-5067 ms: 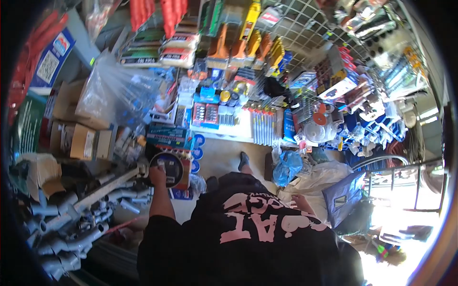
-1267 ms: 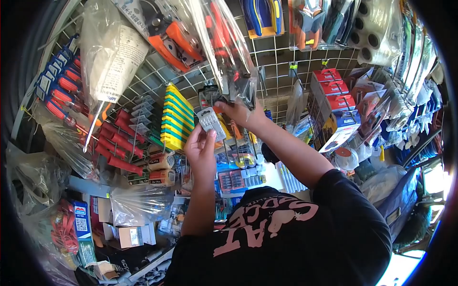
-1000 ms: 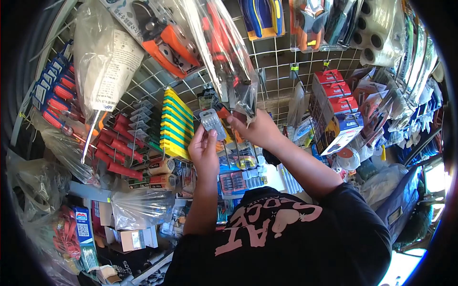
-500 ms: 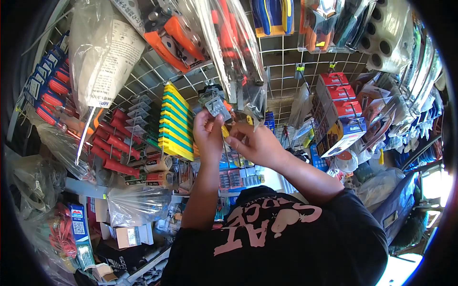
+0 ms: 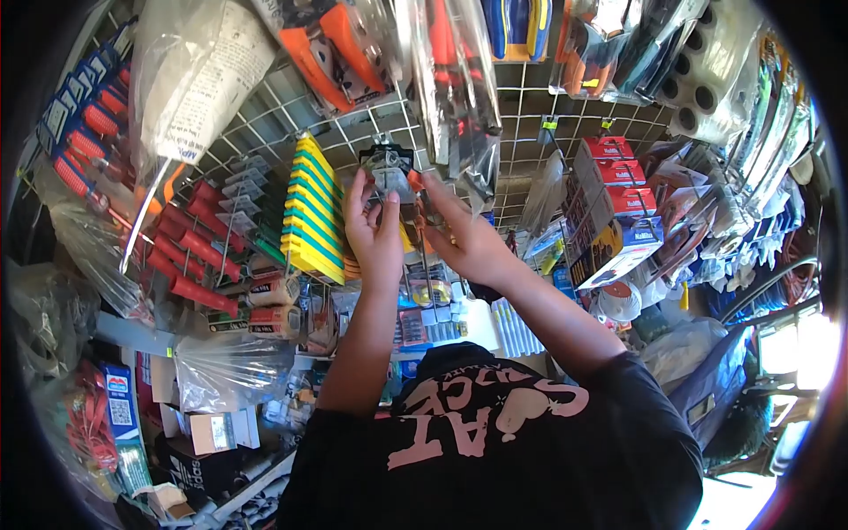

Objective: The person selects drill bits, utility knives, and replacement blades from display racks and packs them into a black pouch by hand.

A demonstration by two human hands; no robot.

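Note:
Both hands are raised at the wire rack. My left hand (image 5: 375, 231) has its thumb on the front of a clear and grey plastic hang-tab card (image 5: 389, 179) and its fingers along the left edge. Behind the card's top is a black piece (image 5: 386, 157) at the mesh. My right hand (image 5: 473, 243) is just right of the card, fingers stretched out, with the fingertips close to an orange part (image 5: 415, 181). Whether they touch it is hard to see. Thin metal rods hang below between the hands.
A yellow and green stack of strips (image 5: 314, 212) hangs close left of my left hand. Red-handled tools (image 5: 199, 256) hang farther left. Bagged tools (image 5: 455, 97) dangle above my right hand. Red and blue boxes (image 5: 618, 203) hang on the right. The wire mesh (image 5: 521, 102) lies behind.
Both hands have moved up toward the mesh, the card going with my left hand. My right hand's fingers have straightened from a bent pose. The view has shifted slightly.

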